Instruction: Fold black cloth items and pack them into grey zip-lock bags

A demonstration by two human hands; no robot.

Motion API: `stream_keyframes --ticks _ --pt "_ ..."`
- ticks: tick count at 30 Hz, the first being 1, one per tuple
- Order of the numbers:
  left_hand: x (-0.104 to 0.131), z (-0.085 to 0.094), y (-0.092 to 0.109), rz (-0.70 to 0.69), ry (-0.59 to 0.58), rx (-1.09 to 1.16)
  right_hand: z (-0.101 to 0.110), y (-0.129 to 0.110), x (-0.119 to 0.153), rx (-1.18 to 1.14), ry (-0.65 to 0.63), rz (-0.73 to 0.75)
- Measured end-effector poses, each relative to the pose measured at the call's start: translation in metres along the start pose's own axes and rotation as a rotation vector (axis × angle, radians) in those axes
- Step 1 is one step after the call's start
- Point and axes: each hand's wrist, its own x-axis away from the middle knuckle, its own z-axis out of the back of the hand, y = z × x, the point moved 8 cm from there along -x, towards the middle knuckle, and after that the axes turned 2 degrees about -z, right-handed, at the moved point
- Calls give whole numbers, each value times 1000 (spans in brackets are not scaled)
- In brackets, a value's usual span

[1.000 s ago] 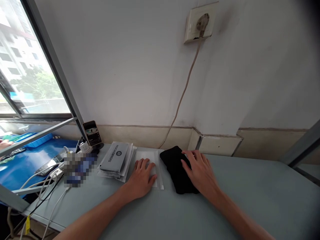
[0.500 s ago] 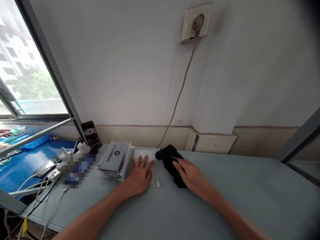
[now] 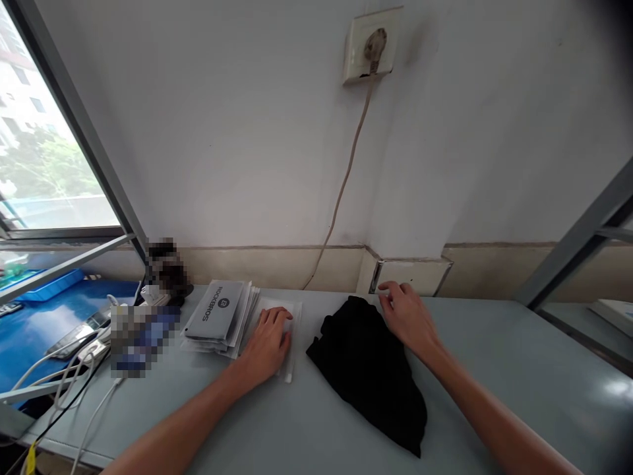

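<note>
My left hand (image 3: 264,343) rests on flat clear plastic bags (image 3: 291,323), its palm down and fingers stretched out, slightly bent. To the right of it a black cloth item (image 3: 370,369) lies spread in a wide, uneven shape; its kind does not show. My right hand (image 3: 408,316) is at the cloth's upper right edge. Its fingers are curled, with thumb and forefinger close together; whether they pinch the cloth edge is unclear. Beside my left hand stands a stack of bagged grey packets (image 3: 217,313), the top one printed ROCKBROS.
At the left, a power strip (image 3: 96,349) and white cables (image 3: 91,422) lie near a blurred-out patch. A metal frame post (image 3: 583,231) rises at the right. On the back wall a socket (image 3: 373,46) holds a plug, its cord running down behind the grey table (image 3: 475,369).
The black cloth has gone from a narrow folded bundle to a wide spread shape reaching nearer me. My right hand has moved off its top to the upper right edge. My left hand stays on the bags.
</note>
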Motion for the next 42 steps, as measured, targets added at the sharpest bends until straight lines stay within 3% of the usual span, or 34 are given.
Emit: stream_keyframes --ticks 2,3,6,7,11,14,17,19,21,22,23,25,27,28,30,31,34,35,36,37,40,42 --pt "0 3 16 -108 -42 71 -1 -14 8 22 -57 56" --pt "1 4 26 -172 -80 111 -8 -24 15 20 -167 90" --pt "5 1 49 -309 -211 197 -41 -50 55 1 -675 190" --pt "7 -1 52 -323 -240 207 -47 -57 67 15 -770 217" --pt "7 -10 47 -292 -250 184 -52 -78 86 81 -808 339" --pt "6 -7 40 -273 -190 154 -46 -86 85 -82 -905 324" --pt "7 -2 41 -311 -163 104 -25 -80 74 -254 -1037 242" --pt "7 1 45 -340 -160 73 -7 -62 63 -256 -1072 206" --pt "7 2 47 -353 -153 66 10 -31 46 -145 -1009 137" --pt "7 2 48 -357 -149 74 19 -13 33 -68 -893 93" --pt "7 2 49 -361 -146 89 30 5 17 25 -716 41" --pt "7 0 52 -364 -143 129 63 32 -10 214 -222 -78" --pt "9 0 56 -363 -133 151 79 35 -15 301 76 -122" --pt "10 0 58 -364 -131 156 80 29 -15 306 149 -110" --pt "12 0 64 -363 -140 175 66 10 -9 226 74 -43" --pt "13 1 66 -360 -148 191 49 -1 -4 145 -95 -9" --pt "13 4 70 -342 -148 194 -11 -26 41 -46 -846 9" --pt "12 5 70 -342 -148 175 -21 -27 55 -23 -994 -7" --pt "12 5 69 -346 -159 158 -26 -24 62 63 -1039 -15" --pt "11 5 69 -349 -178 149 -27 -17 60 194 -988 -10" --pt "12 2 66 -320 -244 198 -14 -1 37 582 -603 39" --pt "13 -1 63 -250 -286 288 -12 5 29 696 -462 64"
